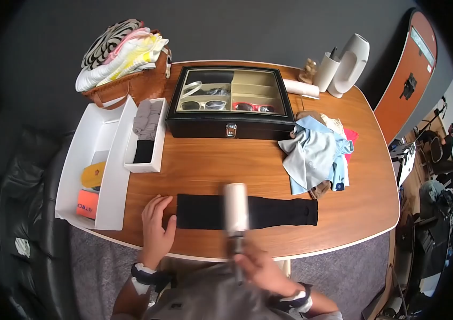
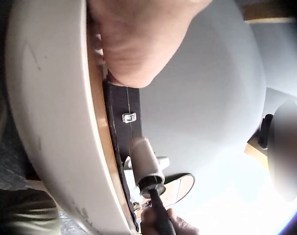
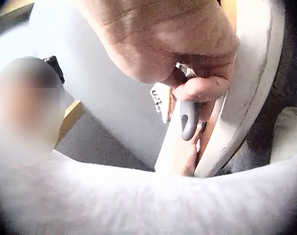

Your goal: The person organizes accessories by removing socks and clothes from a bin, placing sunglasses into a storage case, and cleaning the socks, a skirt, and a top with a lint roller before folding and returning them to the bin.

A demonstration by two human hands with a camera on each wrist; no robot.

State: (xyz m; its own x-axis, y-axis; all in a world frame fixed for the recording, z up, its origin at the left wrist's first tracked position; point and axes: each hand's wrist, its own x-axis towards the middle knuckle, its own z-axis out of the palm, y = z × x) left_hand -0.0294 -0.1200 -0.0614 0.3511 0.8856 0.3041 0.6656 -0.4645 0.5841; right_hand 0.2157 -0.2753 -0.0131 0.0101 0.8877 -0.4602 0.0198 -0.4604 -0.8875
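A long black cloth piece, like a knee sock (image 1: 285,212), lies flat across the table near its front edge. My right hand (image 1: 266,269) grips the dark handle of a lint roller (image 1: 236,208), whose white roll overlaps the middle of the black cloth and is blurred. The handle's grey end (image 3: 188,122) pokes out below the curled fingers in the right wrist view. On the table, my left hand (image 1: 157,226) rests at the cloth's left end, fingers loosely extended and thumb beside its edge. The left wrist view also catches the lint roller's white roll (image 2: 146,159).
A black glasses case (image 1: 200,128) with a clear lid stands behind. White boxes (image 1: 112,197) with small items and folded socks (image 1: 146,120) are at left. Crumpled clothes (image 1: 314,149) lie at right, near a white vase (image 1: 350,64). A brown basket (image 1: 146,80) holds fabrics.
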